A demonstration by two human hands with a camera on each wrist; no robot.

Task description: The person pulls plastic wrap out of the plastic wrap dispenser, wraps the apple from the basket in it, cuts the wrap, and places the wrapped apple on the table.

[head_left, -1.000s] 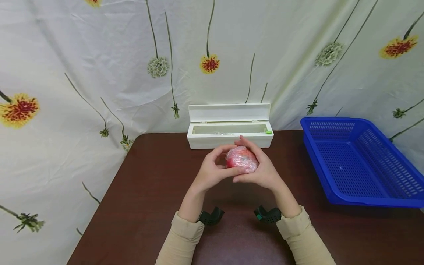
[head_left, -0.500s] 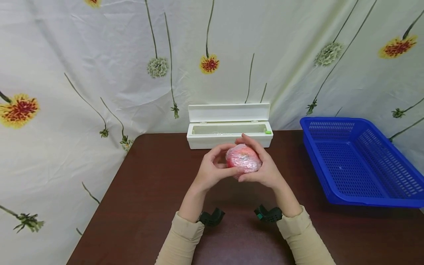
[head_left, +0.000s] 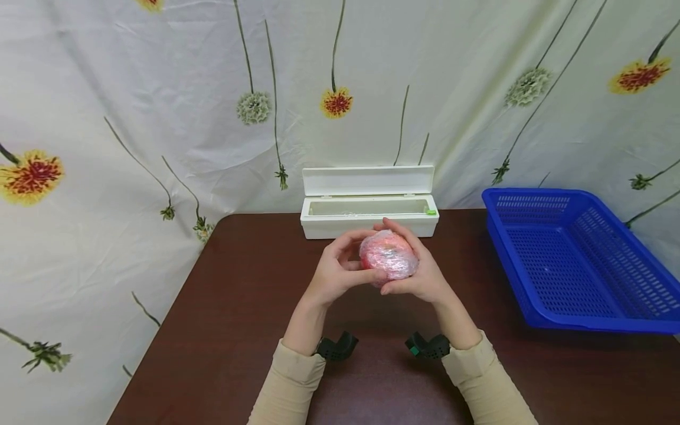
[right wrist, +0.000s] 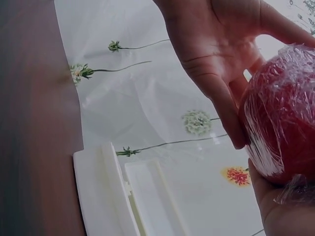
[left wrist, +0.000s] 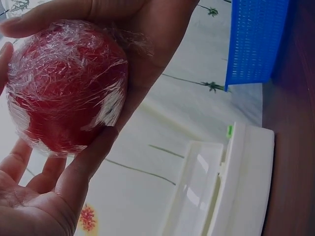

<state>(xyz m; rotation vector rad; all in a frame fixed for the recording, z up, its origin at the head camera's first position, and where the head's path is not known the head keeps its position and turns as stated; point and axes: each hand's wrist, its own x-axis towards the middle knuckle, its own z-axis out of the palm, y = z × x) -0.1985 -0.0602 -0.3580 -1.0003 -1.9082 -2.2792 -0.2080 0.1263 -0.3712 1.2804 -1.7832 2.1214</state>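
Above the table, both hands hold a red apple [head_left: 389,255] wrapped in crinkled cling film. My left hand [head_left: 336,273] grips its left side, thumb in front and fingers behind. From the other side my right hand [head_left: 423,275] holds it with the thumb low and the fingers curved over the far top. In the left wrist view the film on the apple [left wrist: 66,91] is wrinkled and shiny, with a loose bit near the right palm. The right wrist view shows part of the wrapped apple [right wrist: 288,118], cut off by the frame edge.
A white cling film box [head_left: 369,226] with its lid raised stands at the table's back edge, just beyond the hands. To the right sits a blue plastic basket [head_left: 536,295]. Behind the brown table [head_left: 239,319] hangs a flowered cloth [head_left: 212,77].
The wrapped apple has turned a little between the hands, so more of its front shows. The fingers have shifted slightly on it; the box and basket have stayed put.
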